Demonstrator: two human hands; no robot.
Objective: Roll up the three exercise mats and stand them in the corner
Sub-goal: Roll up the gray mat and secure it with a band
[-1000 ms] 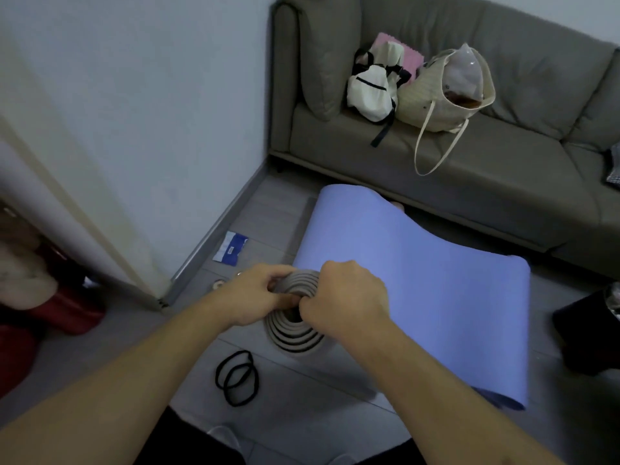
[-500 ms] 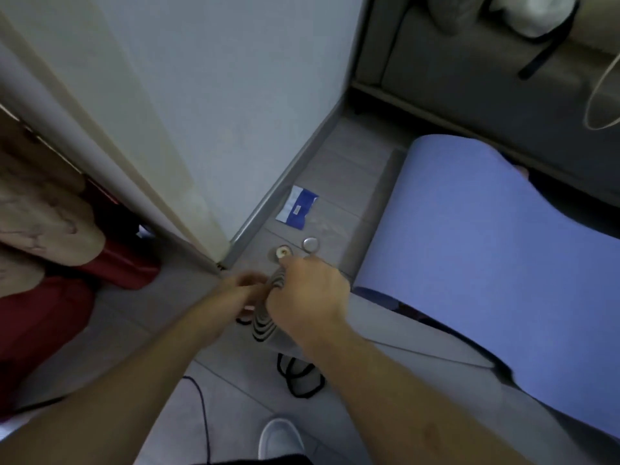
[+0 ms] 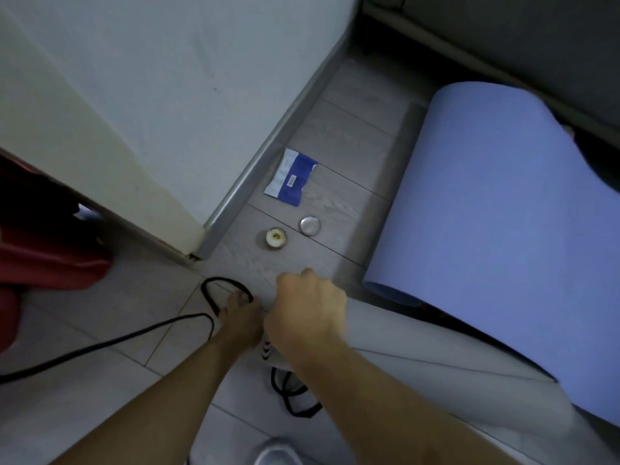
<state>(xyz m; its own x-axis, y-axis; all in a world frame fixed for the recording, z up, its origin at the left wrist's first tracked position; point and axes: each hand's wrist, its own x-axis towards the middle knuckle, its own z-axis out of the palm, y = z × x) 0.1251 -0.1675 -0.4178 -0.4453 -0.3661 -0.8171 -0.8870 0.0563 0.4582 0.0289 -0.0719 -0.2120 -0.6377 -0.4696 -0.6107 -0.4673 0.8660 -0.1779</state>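
Note:
A rolled grey mat leans low over the floor, its spiral end just below my right hand, which grips the roll's end from above. My left hand reaches down to the floor left of the roll. Its fingertips curl onto a black elastic band lying there. A blue-purple mat lies partly unrolled on the right, its far end curving up. A second black band lies under the grey roll.
The white wall's corner and grey skirting are just ahead. A blue-white wrapper and two small round caps lie on the floor. A black cable runs in from the left past red items. My shoe is below.
The view dropped from the sofa to the floor. My left hand let go of the grey roll and went down to the black band. My right hand kept holding the roll.

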